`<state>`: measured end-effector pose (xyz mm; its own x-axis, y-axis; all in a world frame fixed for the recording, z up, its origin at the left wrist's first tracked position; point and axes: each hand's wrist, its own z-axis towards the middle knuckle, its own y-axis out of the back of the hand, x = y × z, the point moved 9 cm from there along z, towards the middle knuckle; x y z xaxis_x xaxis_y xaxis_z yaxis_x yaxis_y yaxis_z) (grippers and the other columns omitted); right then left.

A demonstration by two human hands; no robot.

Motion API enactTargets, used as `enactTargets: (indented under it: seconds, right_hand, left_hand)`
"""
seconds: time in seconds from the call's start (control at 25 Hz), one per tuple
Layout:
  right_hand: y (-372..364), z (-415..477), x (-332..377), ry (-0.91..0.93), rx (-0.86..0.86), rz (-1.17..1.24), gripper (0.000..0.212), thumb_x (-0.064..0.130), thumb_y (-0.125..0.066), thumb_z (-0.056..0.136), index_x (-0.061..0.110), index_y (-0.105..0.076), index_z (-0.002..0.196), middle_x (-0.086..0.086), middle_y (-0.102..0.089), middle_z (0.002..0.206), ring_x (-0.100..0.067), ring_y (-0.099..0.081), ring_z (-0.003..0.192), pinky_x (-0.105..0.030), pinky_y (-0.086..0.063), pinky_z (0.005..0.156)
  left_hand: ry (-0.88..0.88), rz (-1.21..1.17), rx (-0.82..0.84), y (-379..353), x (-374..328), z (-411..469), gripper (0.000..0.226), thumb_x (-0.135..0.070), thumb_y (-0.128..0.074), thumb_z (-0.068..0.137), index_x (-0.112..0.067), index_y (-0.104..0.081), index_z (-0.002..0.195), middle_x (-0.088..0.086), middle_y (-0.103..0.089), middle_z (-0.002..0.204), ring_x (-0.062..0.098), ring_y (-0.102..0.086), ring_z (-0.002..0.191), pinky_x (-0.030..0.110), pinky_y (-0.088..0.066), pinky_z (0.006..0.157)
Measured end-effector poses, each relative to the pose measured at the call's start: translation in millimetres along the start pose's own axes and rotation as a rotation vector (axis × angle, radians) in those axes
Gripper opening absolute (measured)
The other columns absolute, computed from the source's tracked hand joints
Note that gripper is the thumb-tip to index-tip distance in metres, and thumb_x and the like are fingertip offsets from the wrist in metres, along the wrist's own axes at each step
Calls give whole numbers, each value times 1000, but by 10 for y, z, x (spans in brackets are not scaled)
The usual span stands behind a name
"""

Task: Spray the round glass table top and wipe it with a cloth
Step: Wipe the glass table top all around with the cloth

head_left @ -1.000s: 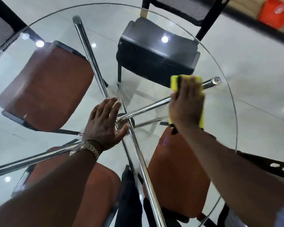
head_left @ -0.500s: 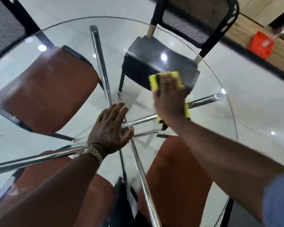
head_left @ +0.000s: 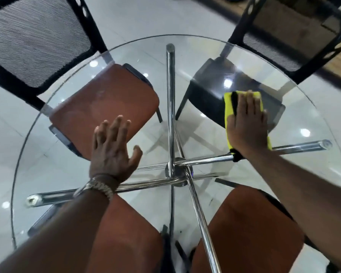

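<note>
Glass tabletop [head_left: 138,50] round, clear, reflecting light spots | chrome frame [head_left: 170,95] beneath | left hand [head_left: 112,150] flat on glass, empty | right hand [head_left: 246,127] presses yellow cloth [head_left: 227,107] flat, far right side | chairs [head_left: 37,36] around, pale tiled floor [head_left: 126,16]

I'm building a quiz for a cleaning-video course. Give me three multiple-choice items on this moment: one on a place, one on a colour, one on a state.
1. Seen through the glass table top, what lies mostly beneath the cloth?
A) a brown seat
B) the black seat
C) a red bucket

2. What colour is the cloth?
A) yellow
B) red
C) white

3. How is the left hand?
A) gripping a spray bottle
B) clenched in a fist
C) flat and spread on the glass

Answers:
1 B, the right hand presses the cloth over the black seat.
2 A, yellow shows on both sides of that hand.
3 C, its palm lies open, holding nothing.
</note>
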<state>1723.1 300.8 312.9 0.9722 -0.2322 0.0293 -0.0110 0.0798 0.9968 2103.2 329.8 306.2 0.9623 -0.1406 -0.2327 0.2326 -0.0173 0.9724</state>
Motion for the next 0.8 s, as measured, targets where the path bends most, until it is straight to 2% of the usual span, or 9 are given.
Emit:
enactTargets:
  seconds: [0.08,0.24,0.28,0.4,0.48,0.56,0.64,0.72,0.8]
  right_hand:
    - [35,159,411,168,17,25,68,37,-33,103,10,-33,165,-17,-31,173,-38,-26,161,-61,-27,125]
    - [-82,1300,968,-29,77,108,76,36,-24,93,16,-31,166,-14,-24,176,-37,-18,164,-60,-23,127]
    - [-102,1319,1321,8,64,81,75,35,-27,94,16,-31,166,-15,-25,175,-37,-19,163,-60,-25,127]
    - [-32,470,2305,533,99,97,67,36,-35,103,18,-30,168,-10,-24,177,-33,-18,165,-56,-19,130]
    - [2,-57,2002,647,132,120,65,39,-35,107,22,-28,170,-3,-21,178,-27,-16,165,-53,-16,131]
    - [44,45,1345,477,64,121,64,40,-36,108,19,-33,168,-7,-25,177,-31,-22,164,-58,-22,130]
    - [-27,663,969,176,55,72,65,40,-30,106,16,-35,166,-14,-28,175,-36,-24,162,-61,-24,129]
    - [-74,1300,1294,49,46,77,65,38,-24,105,16,-34,165,-16,-28,174,-38,-22,162,-59,-22,129]
    - [-116,1508,2162,177,50,81,61,33,-31,106,15,-35,164,-16,-29,174,-40,-22,162,-57,-24,128]
  left_hand:
    - [-25,1,24,-25,-79,-2,75,-54,-42,89,-17,-40,155,9,-33,165,44,-30,148,58,-21,123]
    - [-3,11,13,-61,1,28,75,-54,-42,89,-18,-38,155,9,-33,164,44,-28,148,58,-23,122]
    - [-3,14,16,-77,-5,37,75,-55,-42,89,-19,-38,155,8,-33,164,43,-28,148,58,-23,122]
    - [-4,15,26,-45,-12,38,75,-55,-43,89,-19,-40,154,8,-35,163,43,-30,148,57,-24,122]
    - [1,11,36,-13,-3,34,75,-55,-44,89,-19,-41,154,8,-35,163,43,-30,148,57,-24,121]
    - [-5,11,59,-25,-23,49,75,-55,-43,88,-19,-40,154,8,-34,164,43,-30,148,58,-24,121]
    - [1,9,50,-37,-14,56,75,-54,-44,88,-19,-39,154,7,-33,164,43,-29,148,59,-24,121]
    - [0,9,32,-49,14,60,75,-54,-46,88,-19,-39,154,7,-33,163,43,-29,148,59,-24,121]
    - [4,-10,21,-36,22,47,75,-54,-47,88,-18,-39,153,7,-34,163,42,-29,147,58,-24,121]
